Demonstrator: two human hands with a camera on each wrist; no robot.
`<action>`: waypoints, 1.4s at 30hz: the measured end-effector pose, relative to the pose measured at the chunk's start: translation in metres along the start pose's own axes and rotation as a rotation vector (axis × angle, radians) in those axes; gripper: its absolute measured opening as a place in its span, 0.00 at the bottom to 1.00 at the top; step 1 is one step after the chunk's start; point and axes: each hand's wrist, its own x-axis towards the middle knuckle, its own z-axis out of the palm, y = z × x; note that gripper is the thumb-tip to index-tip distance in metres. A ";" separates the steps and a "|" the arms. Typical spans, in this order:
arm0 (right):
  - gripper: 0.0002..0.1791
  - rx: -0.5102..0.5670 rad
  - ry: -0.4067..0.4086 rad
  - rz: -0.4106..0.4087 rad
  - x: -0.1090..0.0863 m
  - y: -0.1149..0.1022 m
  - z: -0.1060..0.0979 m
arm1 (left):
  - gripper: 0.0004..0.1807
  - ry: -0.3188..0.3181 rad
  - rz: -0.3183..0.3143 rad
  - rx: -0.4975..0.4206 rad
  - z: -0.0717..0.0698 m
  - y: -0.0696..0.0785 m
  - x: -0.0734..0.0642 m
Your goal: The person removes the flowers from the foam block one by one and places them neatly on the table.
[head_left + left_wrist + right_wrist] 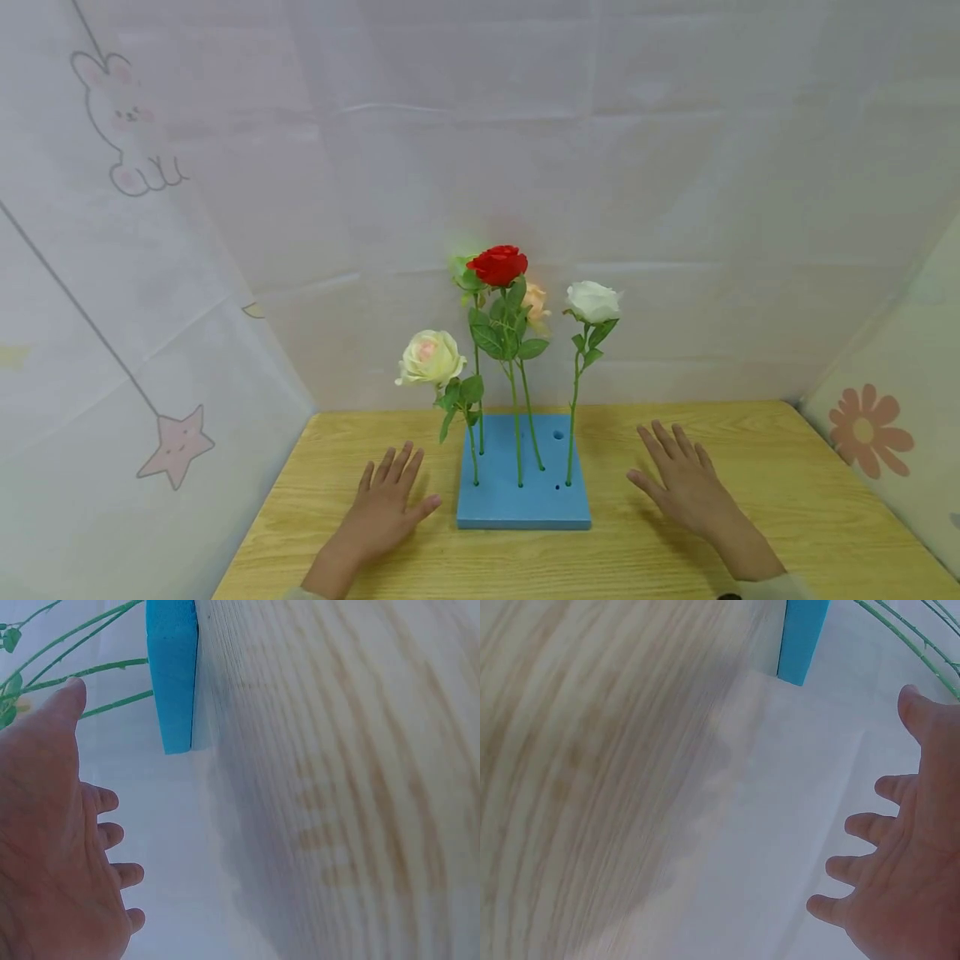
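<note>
A blue block (498,506) with holes stands in the middle of the table, artificial roses upright in it. The cream rose (431,360) leans left, the red rose (498,267) is tallest at the centre, and the white rose (593,302) stands at the right. Partly hidden behind the red one are a green flower (467,273) and a peach flower (535,303). My left hand (381,510), fingers spread, is left of the block and holds nothing. On the other side my right hand (684,490) is likewise spread and empty. Both wrist views show the hands apart from the block.
The wooden table (300,500) runs back to a pale cloth wall (675,208). Side cloths carry a printed bear, a star (177,446) and an orange flower print (870,431). Two unfilled holes show on the block's right part.
</note>
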 end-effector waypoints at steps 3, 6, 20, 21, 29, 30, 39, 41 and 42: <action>0.43 0.002 -0.003 -0.001 0.002 -0.002 0.001 | 0.44 -0.009 0.011 -0.014 0.002 0.004 0.001; 0.43 0.007 0.007 -0.014 0.003 -0.004 0.003 | 0.44 -0.023 0.018 -0.018 0.004 0.007 0.003; 0.41 0.054 0.036 -0.039 0.012 -0.012 0.011 | 0.44 -0.054 0.051 -0.044 0.012 0.021 0.010; 0.41 0.055 0.039 -0.043 0.012 -0.012 0.012 | 0.44 -0.051 0.060 -0.046 0.013 0.022 0.010; 0.38 0.062 0.061 -0.075 0.018 -0.016 0.016 | 0.47 -0.113 0.036 -0.016 0.018 0.028 0.014; 0.38 0.064 0.066 -0.078 0.018 -0.016 0.017 | 0.47 -0.120 0.034 -0.014 0.019 0.029 0.015; 0.37 0.103 0.092 -0.087 0.022 -0.023 0.019 | 0.45 -0.106 0.064 -0.038 0.026 0.033 0.019; 0.36 0.114 0.097 -0.088 0.023 -0.025 0.020 | 0.44 -0.092 0.076 -0.040 0.028 0.034 0.019; 0.36 0.123 0.102 -0.089 0.024 -0.025 0.020 | 0.44 -0.088 0.080 -0.040 0.028 0.035 0.020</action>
